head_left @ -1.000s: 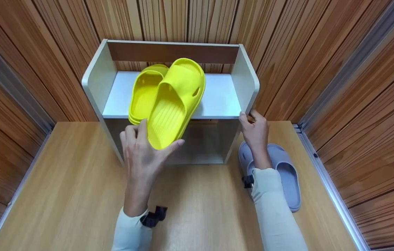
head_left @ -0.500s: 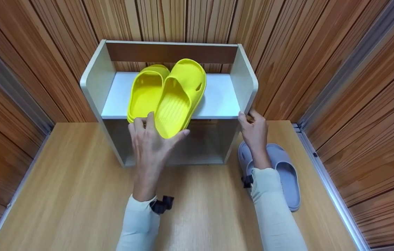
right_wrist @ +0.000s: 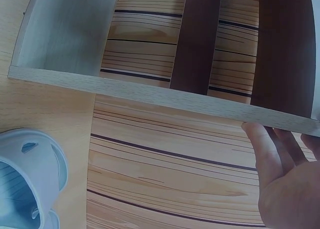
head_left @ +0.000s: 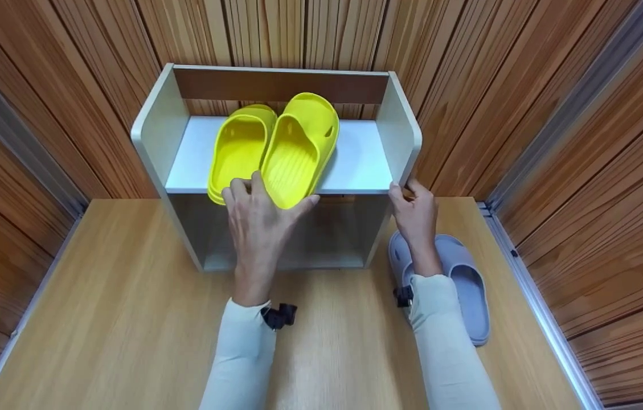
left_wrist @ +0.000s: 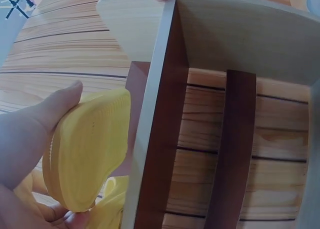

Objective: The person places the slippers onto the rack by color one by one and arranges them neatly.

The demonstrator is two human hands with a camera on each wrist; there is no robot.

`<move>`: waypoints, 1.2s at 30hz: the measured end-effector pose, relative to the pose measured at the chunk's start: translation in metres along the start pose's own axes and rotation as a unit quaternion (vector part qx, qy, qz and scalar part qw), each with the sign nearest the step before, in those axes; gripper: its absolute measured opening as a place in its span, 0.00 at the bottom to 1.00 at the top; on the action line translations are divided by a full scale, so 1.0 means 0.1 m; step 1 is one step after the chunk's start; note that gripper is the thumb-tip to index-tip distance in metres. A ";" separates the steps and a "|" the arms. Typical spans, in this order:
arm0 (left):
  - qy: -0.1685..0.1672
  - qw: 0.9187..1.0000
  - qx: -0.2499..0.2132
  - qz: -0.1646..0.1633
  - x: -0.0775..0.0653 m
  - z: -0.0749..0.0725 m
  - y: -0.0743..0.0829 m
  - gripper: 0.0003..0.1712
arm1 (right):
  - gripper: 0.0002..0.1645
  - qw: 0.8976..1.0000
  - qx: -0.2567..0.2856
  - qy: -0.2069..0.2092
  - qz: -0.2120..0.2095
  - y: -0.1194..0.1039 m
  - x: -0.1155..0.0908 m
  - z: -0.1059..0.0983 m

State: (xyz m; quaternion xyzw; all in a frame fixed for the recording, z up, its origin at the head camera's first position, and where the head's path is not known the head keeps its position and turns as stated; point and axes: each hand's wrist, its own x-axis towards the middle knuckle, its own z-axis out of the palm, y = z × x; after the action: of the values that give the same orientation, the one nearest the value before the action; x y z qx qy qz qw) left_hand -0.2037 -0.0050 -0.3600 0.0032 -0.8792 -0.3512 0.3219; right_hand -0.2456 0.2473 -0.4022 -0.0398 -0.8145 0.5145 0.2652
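Thumb and fingers of my left hand [head_left: 261, 228] grip the heel end of a yellow slipper [head_left: 304, 148], its toe pointing to the back of the rack. In the left wrist view the slipper's sole [left_wrist: 97, 144] shows, tilted up at the shelf's front edge. A matching yellow slipper [head_left: 238, 151] lies just left of it, on the white upper shelf [head_left: 364, 159] of a small two-tier shoe rack [head_left: 404, 125]. My right hand [head_left: 417, 219] holds the front edge of the rack's right side panel; in the right wrist view its fingertips touch the panel [right_wrist: 180, 100].
A pair of grey slippers [head_left: 466, 285] stands on the wooden floor [head_left: 127, 319] to the right, partly under my right forearm. Wood-panelled walls [head_left: 469, 85] close in behind and at both sides. The rack's lower tier [head_left: 327, 245] is shadowed.
My left hand has moved forward and to the right, carrying the yellow slipper further over the shelf. A gap between the two heels has widened. The right hand has stayed on the rack.
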 end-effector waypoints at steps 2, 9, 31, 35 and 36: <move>0.005 1.000 0.006 0.002 0.01 0.03 0.00 0.47 | 0.21 1.000 0.003 -0.003 -0.001 0.00 -0.01 0.00; 0.032 0.998 0.045 0.020 0.04 0.15 0.04 0.46 | 0.21 1.000 0.000 -0.003 0.000 0.00 -0.02 0.00; 0.068 0.997 0.035 -0.016 0.02 0.37 0.05 0.47 | 0.20 1.000 -0.007 -0.005 -0.002 -0.02 -0.01 0.01; 0.068 0.997 0.023 -0.012 0.01 0.40 0.04 0.49 | 0.20 1.000 -0.008 -0.008 0.000 0.00 -0.01 0.00; 0.068 0.997 0.019 -0.009 0.00 0.41 0.04 0.49 | 0.21 1.000 -0.007 -0.009 0.002 0.00 -0.01 -0.01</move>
State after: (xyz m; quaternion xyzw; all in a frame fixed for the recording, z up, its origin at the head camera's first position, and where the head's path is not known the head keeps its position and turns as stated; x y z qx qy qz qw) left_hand -0.2258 0.0234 -0.3798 0.0412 -0.8618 -0.3361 0.3776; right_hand -0.2446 0.2479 -0.4025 -0.0389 -0.8206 0.5093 0.2565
